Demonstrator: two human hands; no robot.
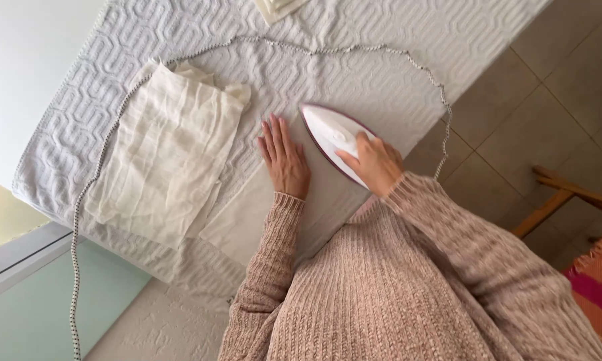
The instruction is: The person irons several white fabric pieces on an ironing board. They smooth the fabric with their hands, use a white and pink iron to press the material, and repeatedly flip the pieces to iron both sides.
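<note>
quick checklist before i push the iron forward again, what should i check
1. Right hand grips the iron handle: ok.
2. Left hand lies flat beside the iron, fingers close to its edge: not ok, move them away first.
3. Cloth under the iron lies flat with no visible folds: ok.
4. Cord loops across the white padded cover ahead of the tip, slack and off the cloth: ok.
5. Pile of folded cream cloths sits to the left, apart from the iron: ok.
6. Iron heat setting: cannot tell.
</note>
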